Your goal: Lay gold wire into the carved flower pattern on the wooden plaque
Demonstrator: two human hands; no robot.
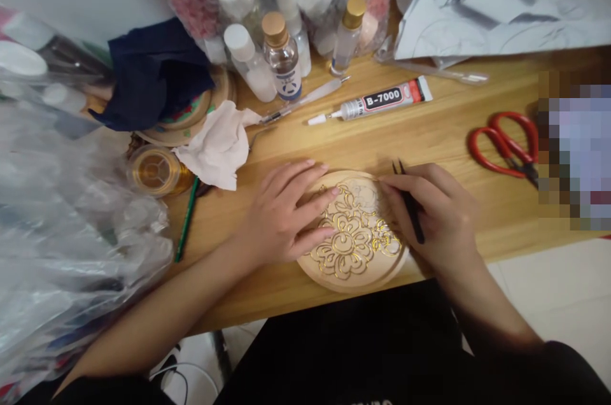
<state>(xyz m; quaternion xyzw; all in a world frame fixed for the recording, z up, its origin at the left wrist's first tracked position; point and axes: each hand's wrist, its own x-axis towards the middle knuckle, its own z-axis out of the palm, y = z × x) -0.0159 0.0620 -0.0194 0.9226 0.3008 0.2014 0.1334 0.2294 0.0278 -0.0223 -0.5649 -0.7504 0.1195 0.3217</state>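
Note:
A round wooden disc (pixel 356 281) lies near the table's front edge, bearing a flower pattern of raised gold wire (pixel 342 241) and some bare pencil lines at its upper right. My left hand (pixel 286 214) rests on the disc's left side, fingers spread. At the right edge of the disc, my right hand (pixel 436 214) is closed with black tweezers (pixel 413 214) tucked in it, their tips pointing away from me. Its thumb and index finger come together at the disc's upper right rim. Whether they pinch a bit of wire is too small to tell.
Behind the disc lies a B-7000 glue tube (pixel 382 99). Red-handled scissors (pixel 506 147) are at the right. Small bottles (pixel 282 61) stand at the back. A spool of gold wire (pixel 155 170), a pale cloth (pixel 217 144), a green pencil (pixel 187 220) and plastic bags (pixel 71 201) are leftward.

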